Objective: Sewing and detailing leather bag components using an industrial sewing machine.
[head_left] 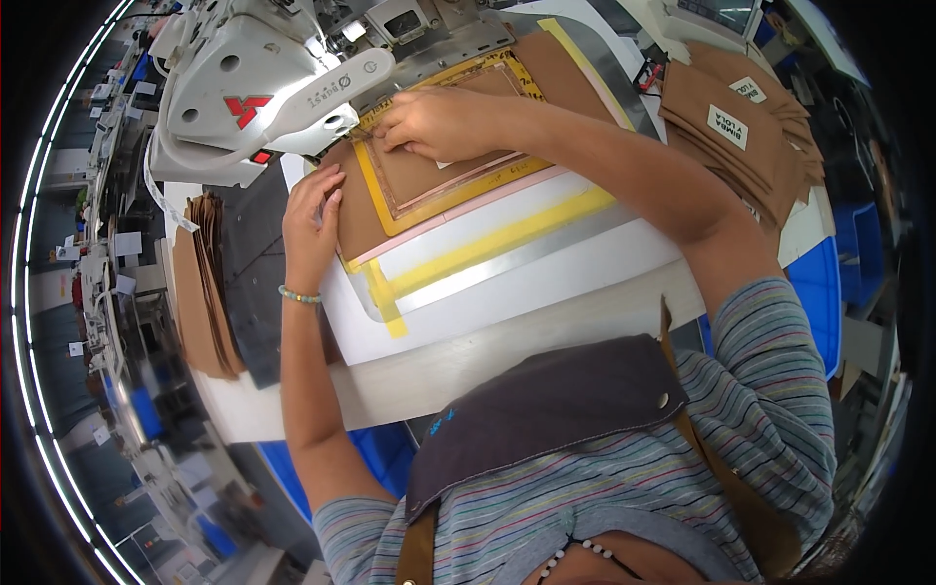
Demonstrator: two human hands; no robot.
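Observation:
A yellow rectangular frame (383, 202) lies over a brown fabric panel (353, 219) beneath the head of a white sewing machine (224, 97). My right hand (434, 125) reaches across the frame, fingers bent and drawn together at its upper left part. What the fingertips hold, if anything, is hidden. A small bit of a white label (443, 165) peeks out beneath that hand. At the panel's left edge rests my left hand (314, 214), its fingers stretched out and lightly touching the fabric, holding nothing.
Brown fabric pieces with white labels (731, 127) are piled at the right. Another stack of brown pieces (202, 283) stands at the left. Yellow tape (487, 244) marks a metal plate on the white table (468, 336). Blue bins (814, 292) sit below the table's edge.

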